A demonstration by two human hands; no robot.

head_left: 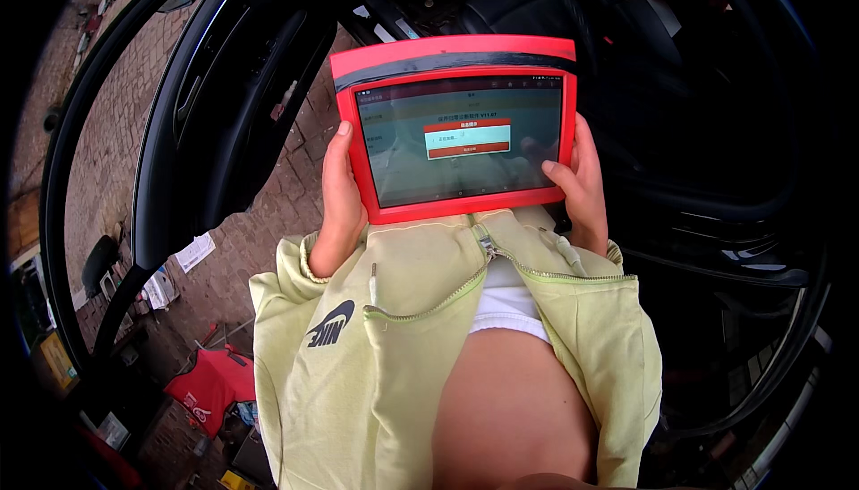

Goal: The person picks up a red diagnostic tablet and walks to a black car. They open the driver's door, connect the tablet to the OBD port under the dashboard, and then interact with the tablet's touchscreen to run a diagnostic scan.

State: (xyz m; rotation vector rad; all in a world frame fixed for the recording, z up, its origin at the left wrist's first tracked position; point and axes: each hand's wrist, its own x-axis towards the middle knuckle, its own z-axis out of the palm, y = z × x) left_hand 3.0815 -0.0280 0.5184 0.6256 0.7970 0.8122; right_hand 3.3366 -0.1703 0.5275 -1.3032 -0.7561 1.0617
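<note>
A tablet [465, 150] in a thick red case is held up between my two hands. Its lit screen shows a small pop-up box with orange bars over a dimmed page. Along the left edge of the case, my left hand [340, 199] grips with the thumb upright on the rim and the fingers behind, out of sight. On the other side my right hand [582, 187] grips the right edge, its thumb reaching over the rim onto the screen's lower right corner. A dark strip crosses the top of the red case.
An open car door [228, 114] stands to the left, over brick paving [268, 244]. Ahead and to the right is the dark car interior with a black seat [528, 11]. A red cloth or bag [215, 387] and a white paper [195, 252] lie on the ground at lower left.
</note>
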